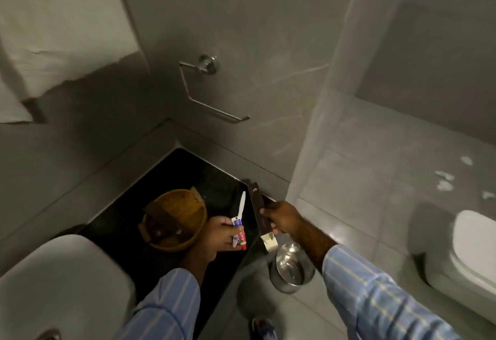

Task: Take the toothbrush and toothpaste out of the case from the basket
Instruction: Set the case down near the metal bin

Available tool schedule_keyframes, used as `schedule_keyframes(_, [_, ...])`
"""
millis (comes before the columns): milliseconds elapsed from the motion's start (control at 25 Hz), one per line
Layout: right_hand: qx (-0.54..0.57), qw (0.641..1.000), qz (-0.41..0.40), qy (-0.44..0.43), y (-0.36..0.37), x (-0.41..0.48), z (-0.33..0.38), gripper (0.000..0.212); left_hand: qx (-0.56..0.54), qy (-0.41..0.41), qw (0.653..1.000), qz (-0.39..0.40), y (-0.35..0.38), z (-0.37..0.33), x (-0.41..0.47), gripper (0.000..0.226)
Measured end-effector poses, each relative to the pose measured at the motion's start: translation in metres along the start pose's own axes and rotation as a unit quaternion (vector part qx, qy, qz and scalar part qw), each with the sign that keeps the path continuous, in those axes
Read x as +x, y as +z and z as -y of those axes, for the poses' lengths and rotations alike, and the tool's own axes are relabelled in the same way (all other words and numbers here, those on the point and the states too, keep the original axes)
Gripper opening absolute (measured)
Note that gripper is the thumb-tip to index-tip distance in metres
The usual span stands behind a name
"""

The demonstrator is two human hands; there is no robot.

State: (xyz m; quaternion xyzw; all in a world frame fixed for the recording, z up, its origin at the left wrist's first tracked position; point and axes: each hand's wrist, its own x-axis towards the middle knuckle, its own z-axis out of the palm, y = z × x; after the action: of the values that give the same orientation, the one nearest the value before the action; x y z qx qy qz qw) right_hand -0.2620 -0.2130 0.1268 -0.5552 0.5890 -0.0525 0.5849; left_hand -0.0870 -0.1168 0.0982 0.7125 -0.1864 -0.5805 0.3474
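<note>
My left hand (218,237) grips a white toothbrush (241,206) together with a small red and white toothpaste tube (241,236), the brush handle pointing up and away. My right hand (283,218) holds a long dark brown case (258,212), its pale open end (269,240) facing me. The two hands are a short way apart above the black counter (209,175). A round woven basket (175,218) stands on the counter just left of my left hand, with dark flat packets inside it.
A white basin (53,280) fills the lower left. A steel bin (291,267) stands on the tiled floor below the counter edge. A toilet (467,253) is at the right. On the wall hang a chrome holder (206,84) and a white towel (53,30).
</note>
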Motion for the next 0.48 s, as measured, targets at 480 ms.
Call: schedule_keyframes(480, [0.055,0.982,-0.076,0.166,-0.054,0.008,-0.171,0.023,0.153,-0.078,0.977,0.128,0.125,0.05,0.046,0.015])
